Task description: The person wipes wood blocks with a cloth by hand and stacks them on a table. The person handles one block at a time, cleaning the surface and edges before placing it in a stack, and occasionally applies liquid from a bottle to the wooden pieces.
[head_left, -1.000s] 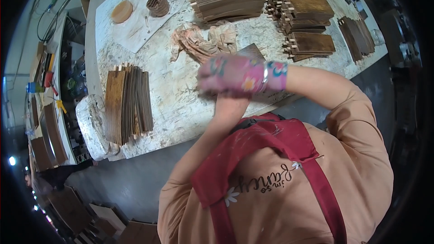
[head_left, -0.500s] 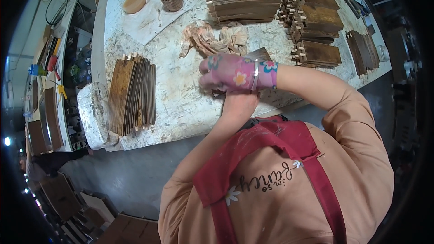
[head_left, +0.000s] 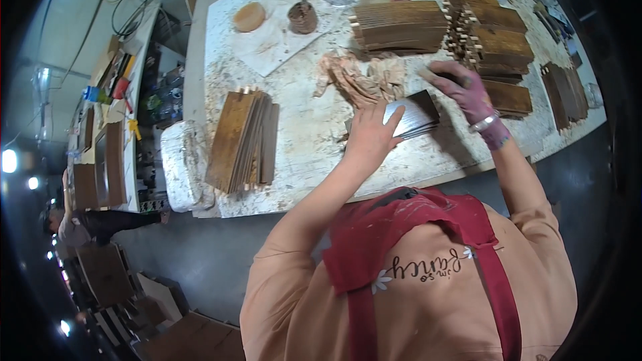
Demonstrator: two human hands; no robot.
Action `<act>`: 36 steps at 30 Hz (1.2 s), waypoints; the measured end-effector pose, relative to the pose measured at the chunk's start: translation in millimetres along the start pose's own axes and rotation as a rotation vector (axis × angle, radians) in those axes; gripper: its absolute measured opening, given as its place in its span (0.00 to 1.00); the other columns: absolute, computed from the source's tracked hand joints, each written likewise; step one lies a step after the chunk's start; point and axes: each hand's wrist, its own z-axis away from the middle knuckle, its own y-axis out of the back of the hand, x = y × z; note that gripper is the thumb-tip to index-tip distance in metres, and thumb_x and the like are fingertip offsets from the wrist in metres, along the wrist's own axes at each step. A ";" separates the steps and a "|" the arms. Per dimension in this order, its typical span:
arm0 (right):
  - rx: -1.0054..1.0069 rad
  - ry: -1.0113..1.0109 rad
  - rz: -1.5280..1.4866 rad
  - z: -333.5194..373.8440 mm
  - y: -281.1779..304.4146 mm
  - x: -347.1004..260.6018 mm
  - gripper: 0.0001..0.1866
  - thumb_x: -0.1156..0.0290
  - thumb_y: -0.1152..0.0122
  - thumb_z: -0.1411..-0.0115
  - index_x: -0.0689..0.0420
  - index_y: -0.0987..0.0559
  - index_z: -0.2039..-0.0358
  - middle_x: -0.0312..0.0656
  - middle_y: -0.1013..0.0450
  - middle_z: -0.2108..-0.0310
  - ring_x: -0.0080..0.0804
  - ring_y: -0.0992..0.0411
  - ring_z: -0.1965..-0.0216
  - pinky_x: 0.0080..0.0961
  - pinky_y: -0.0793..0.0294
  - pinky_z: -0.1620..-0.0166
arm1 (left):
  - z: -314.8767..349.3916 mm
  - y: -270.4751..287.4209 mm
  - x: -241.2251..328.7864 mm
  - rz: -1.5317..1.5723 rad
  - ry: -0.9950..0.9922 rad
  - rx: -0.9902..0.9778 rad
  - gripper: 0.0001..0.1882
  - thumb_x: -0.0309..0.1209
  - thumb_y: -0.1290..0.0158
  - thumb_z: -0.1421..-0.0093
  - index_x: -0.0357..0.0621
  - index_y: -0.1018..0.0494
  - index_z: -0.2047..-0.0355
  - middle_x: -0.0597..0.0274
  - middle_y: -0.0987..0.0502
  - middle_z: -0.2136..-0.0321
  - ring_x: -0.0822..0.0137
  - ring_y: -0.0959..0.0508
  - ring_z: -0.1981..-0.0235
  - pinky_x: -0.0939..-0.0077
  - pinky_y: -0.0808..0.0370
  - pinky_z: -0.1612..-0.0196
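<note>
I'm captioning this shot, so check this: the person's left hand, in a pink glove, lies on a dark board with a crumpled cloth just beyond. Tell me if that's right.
Wrong on the glove: in the head view the left hand is bare; the right hand wears it. The dark board and crumpled cloth are as you say.

Under the grip (head_left: 471,97) spreads a wide worktable (head_left: 301,154), its white top stained and scuffed. Well left of the grip I see a cluttered side bench (head_left: 132,167), then a pale wall (head_left: 73,60) and glowing lamps (head_left: 9,160); on the grip's near side, grey floor (head_left: 207,254) shows.
</note>
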 end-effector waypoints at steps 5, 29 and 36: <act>0.264 -0.120 -0.177 37.6 31.1 27.6 0.20 0.64 0.34 0.40 0.60 0.23 0.51 0.37 0.24 0.55 0.27 0.26 0.53 0.23 0.26 0.51 | 22.4 120.1 -17.3 0.036 0.189 0.092 0.36 0.32 0.36 0.51 0.43 0.34 0.41 0.46 0.28 0.46 0.46 0.28 0.46 0.56 0.32 0.42; 0.120 0.344 0.861 75.1 -23.4 51.5 0.13 0.67 0.46 0.39 0.54 0.23 0.54 0.45 0.28 0.56 0.46 0.31 0.54 0.38 0.27 0.55 | -18.8 -12.6 -7.9 -0.032 0.008 -0.293 0.32 0.43 0.48 0.38 0.54 0.39 0.35 0.57 0.39 0.35 0.48 0.32 0.43 0.50 0.35 0.45; 0.107 0.358 0.687 107.7 -53.0 26.0 0.19 0.63 0.40 0.40 0.54 0.25 0.49 0.47 0.26 0.55 0.42 0.26 0.57 0.35 0.26 0.53 | -67.7 -6.9 -56.9 0.399 -0.097 -0.444 0.22 0.41 0.53 0.34 0.44 0.29 0.45 0.47 0.30 0.45 0.46 0.30 0.46 0.57 0.33 0.44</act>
